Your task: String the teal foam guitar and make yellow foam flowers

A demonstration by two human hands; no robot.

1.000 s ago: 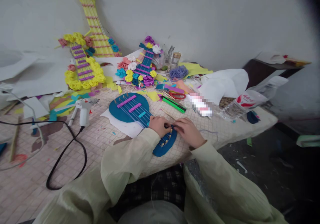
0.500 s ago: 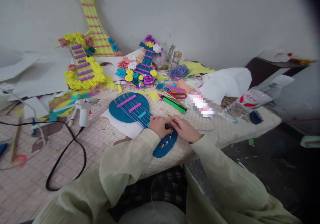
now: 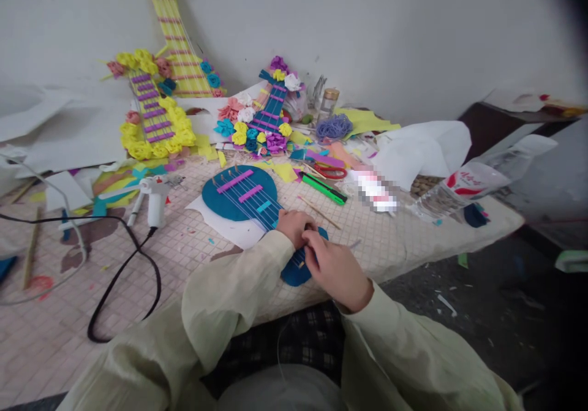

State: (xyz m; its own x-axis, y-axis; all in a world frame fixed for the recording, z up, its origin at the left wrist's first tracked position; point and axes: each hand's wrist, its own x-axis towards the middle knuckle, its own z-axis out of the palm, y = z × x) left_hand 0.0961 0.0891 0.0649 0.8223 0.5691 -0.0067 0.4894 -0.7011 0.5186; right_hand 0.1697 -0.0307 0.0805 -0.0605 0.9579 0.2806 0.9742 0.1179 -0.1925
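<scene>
A blue craft guitar [image 3: 215, 199] lies slanted on the table, its round body away from me and its head nearest me. Purple and light-blue strips cross it under pale strings, and small wooden pegs stand at both ends. My left hand [image 3: 295, 225] rests over the neck by the head, fingers curled in; what they grip is hidden. Against it, my right hand [image 3: 340, 270] is closed, thumb and forefinger pinched above the pegs, seemingly on a thin string. A short pale string end [image 3: 355, 244] shows just beyond this hand. Both hands cover part of the head.
White paper [image 3: 225, 224] lies under the guitar body. A white glue gun [image 3: 157, 206] with a black cord is at left. A green utility knife [image 3: 324, 188], red scissors [image 3: 331, 171], a thin stick [image 3: 319, 211] and a water bottle [image 3: 441, 196] lie rightward. Decorated guitars [image 3: 160, 117] stand behind.
My right hand has come left and nearer me, now over the pegs and overlapping my left fingers. My left hand stays on the neck. The view has shifted slightly.
</scene>
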